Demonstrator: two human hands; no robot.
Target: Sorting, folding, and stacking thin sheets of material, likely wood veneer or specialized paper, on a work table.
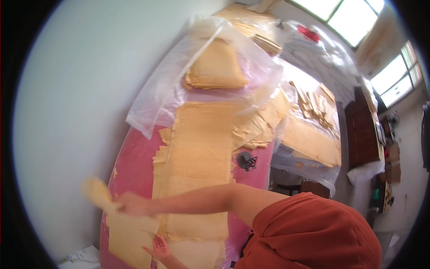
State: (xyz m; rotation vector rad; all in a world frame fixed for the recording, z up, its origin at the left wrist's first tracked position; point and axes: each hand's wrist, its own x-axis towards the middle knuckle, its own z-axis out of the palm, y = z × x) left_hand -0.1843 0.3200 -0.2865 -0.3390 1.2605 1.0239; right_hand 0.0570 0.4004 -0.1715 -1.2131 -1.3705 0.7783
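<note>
My right hand (136,204), blurred, reaches across to the far-left side and has its fingers on a thin pale-yellow sheet (132,232). Beyond those fingers, one end of the sheet (96,193) curls up off the table. My left hand (160,248) is lower down, palm up with fingers apart, at the sheet's near edge; it grips nothing that I can see. Beside both hands runs a long stack of similar yellow sheets (203,141), partly hidden under my right forearm. What the sheets are made of cannot be told.
The pink tabletop (134,158) ends against a pale wall (74,117). Clear plastic film (161,97) covers another sheet stack (216,64). A small dark stand-like object (247,160) sits beside crumpled sheets (255,129). A second table holds more sheets (310,141) and folded strips (314,104).
</note>
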